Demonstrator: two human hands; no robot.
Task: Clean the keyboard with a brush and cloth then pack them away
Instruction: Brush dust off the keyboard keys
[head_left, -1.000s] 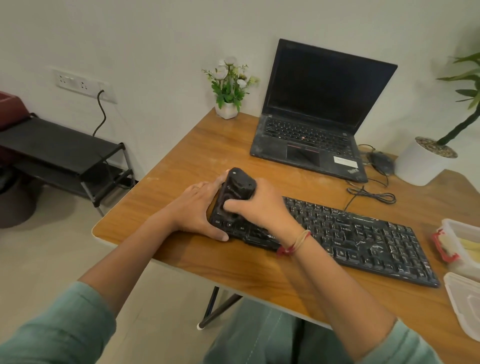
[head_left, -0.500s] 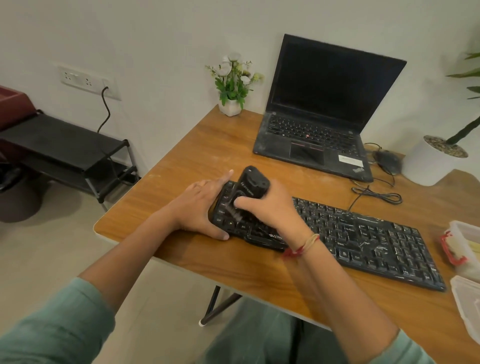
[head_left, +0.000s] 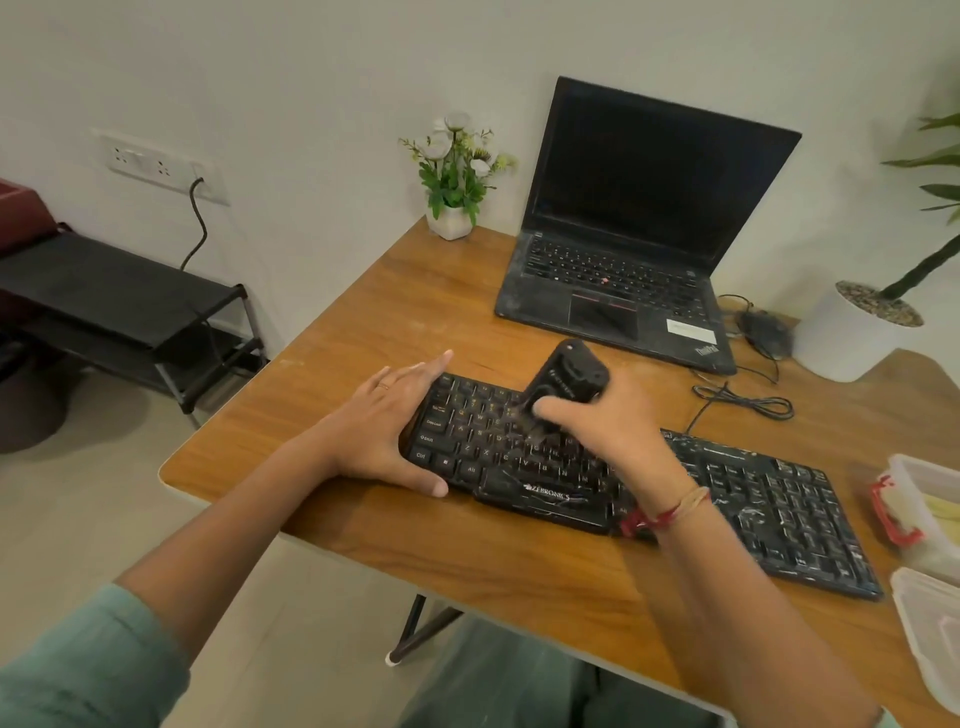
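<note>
Keyboard location: The keyboard (head_left: 753, 499) lay flat on the surface (head_left: 467, 312), running left to right, with its near side close to the front edge.
Left hand: The left hand (head_left: 382, 431) lay spread over the keyboard's left end, fingers straight along the far corner and thumb against the near side. It braced the keyboard and held nothing.
Right hand: The right hand (head_left: 613, 431) was curled round the brush (head_left: 569, 376), with the bristles down on the letter keys left of centre.
Cloth: Not identified. Pale contents showed in the container (head_left: 930, 499), but they could not be told apart.
Handling, keyboard: Judged stiff, light and liable to slide under brushing. Bracing at 1 end suited it. The keycaps looked like the fragile part, so light strokes were advisable.
Handling, brush: Judged light, with a rigid body that filled the palm and soft bristles. The hold belonged on the body, well above the bristles.
Edges: The left corner of the surface lay just beside the left hand. A push towards the person could carry the keyboard over the front edge.
Open room: Bare surface lay between the keyboard and the laptop (head_left: 623, 249). To the right, the cable (head_left: 748, 402), the container and its lid (head_left: 930, 618) narrowed the space.
</note>
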